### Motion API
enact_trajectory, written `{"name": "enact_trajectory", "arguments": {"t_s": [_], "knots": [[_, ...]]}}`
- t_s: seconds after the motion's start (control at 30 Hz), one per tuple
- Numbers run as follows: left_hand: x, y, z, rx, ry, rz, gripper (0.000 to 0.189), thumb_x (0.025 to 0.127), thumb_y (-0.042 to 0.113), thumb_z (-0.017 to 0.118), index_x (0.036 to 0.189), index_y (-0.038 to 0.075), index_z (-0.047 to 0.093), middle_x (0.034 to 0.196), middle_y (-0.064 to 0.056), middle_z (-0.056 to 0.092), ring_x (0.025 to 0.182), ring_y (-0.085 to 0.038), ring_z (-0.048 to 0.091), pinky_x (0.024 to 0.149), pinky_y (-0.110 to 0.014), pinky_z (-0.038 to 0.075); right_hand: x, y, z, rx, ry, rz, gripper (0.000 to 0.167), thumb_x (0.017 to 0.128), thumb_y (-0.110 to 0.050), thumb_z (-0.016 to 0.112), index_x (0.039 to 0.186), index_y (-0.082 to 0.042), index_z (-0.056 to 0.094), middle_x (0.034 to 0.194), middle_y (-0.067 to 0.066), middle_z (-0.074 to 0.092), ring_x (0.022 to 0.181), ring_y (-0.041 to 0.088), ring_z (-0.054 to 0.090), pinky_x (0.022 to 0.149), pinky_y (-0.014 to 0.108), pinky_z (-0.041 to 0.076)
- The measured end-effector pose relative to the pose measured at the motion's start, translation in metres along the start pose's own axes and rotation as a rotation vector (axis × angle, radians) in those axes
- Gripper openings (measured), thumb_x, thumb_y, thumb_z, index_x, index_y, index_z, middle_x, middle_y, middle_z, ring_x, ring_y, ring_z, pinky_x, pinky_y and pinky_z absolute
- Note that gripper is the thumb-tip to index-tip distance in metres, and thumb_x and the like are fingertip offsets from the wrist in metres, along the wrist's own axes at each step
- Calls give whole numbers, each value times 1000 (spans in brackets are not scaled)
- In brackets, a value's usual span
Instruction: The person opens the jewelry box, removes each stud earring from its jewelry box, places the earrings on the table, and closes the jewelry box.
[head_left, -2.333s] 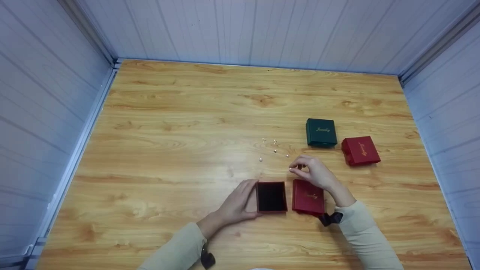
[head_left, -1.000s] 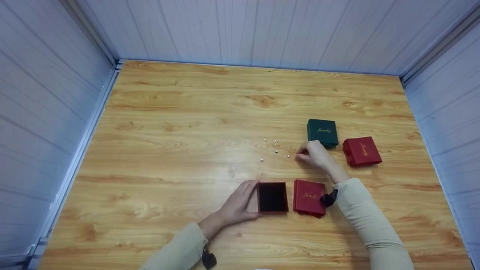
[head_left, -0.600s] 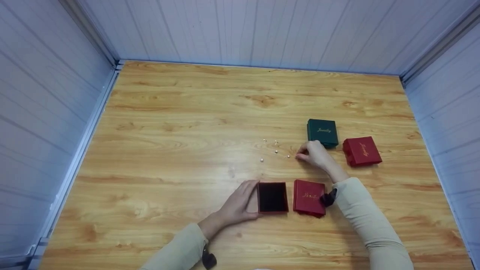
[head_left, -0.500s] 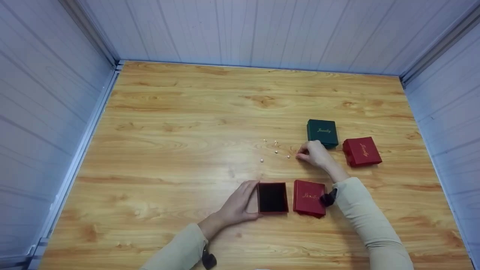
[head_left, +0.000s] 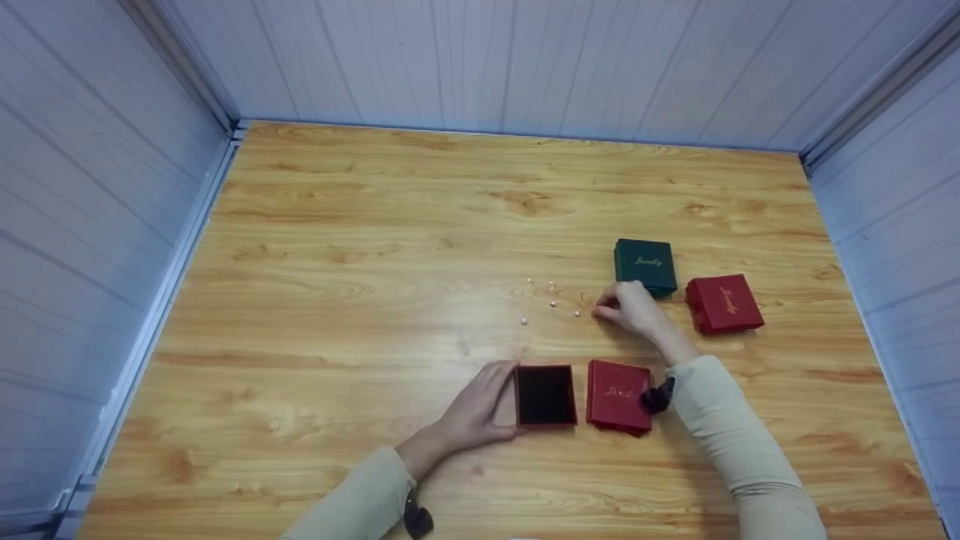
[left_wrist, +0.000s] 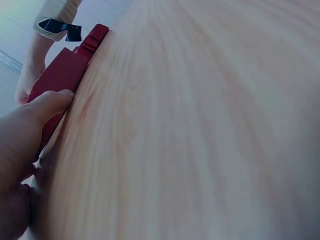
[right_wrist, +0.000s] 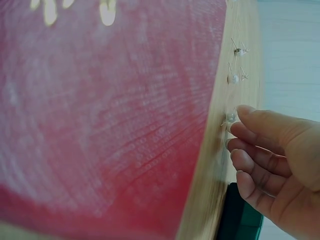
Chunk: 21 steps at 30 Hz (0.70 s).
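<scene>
My left hand (head_left: 472,412) grips an uncovered red jewelry box (head_left: 517,397) from its left side, fingers at the far corner and thumb at the near one. Black lining shows inside. In the left wrist view the thumb lies along the box's red wall (left_wrist: 59,75). My right hand (head_left: 634,307) is low over the table, thumb and index fingertips together around a small pearl stud earring (right_wrist: 231,116); the fingertips partly hide it. Several more stud earrings (head_left: 553,304) lie just left of those fingers.
A red lid marked "Jewelry" (head_left: 616,394) lies right of the uncovered box, under my right wrist. Behind the right hand stands a closed green jewelry box (head_left: 646,262). Another closed red box (head_left: 726,301) is farther right. Pale panel walls (head_left: 480,67) enclose the wooden table (head_left: 337,247).
Since the oldest frame my right hand has moved away from above the red lid, down to the table near the green box. It then stays still. The left hand keeps its grip.
</scene>
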<state>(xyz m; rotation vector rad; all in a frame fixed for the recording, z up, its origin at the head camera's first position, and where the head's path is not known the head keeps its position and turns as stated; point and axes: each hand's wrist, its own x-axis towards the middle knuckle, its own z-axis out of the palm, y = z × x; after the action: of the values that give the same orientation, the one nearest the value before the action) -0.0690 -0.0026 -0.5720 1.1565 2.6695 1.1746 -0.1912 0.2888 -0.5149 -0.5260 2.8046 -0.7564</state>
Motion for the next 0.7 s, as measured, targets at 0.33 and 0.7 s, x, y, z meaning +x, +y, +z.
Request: {"name": "enact_trajectory", "arguments": {"t_s": [0.33, 0.7], "knots": [[-1, -1, 0, -1, -3, -8, 95, 65, 41, 73, 135, -3, 25, 130, -10, 38, 122, -21, 32, 103, -33, 25, -3, 2, 1, 10, 23, -19, 10, 78, -12, 66, 76, -3, 69, 72, 7, 64, 67, 19, 56, 61, 34, 46], [-1, -1, 1, 2, -3, -9, 94, 67, 43, 71, 135, -2, 24, 130, -9, 37, 122, -21, 32, 102, -34, 25, -13, 0, -3, 12, 78, -80, 10, 78, -11, 67, 75, -3, 69, 70, 6, 63, 63, 17, 54, 56, 30, 44]]}}
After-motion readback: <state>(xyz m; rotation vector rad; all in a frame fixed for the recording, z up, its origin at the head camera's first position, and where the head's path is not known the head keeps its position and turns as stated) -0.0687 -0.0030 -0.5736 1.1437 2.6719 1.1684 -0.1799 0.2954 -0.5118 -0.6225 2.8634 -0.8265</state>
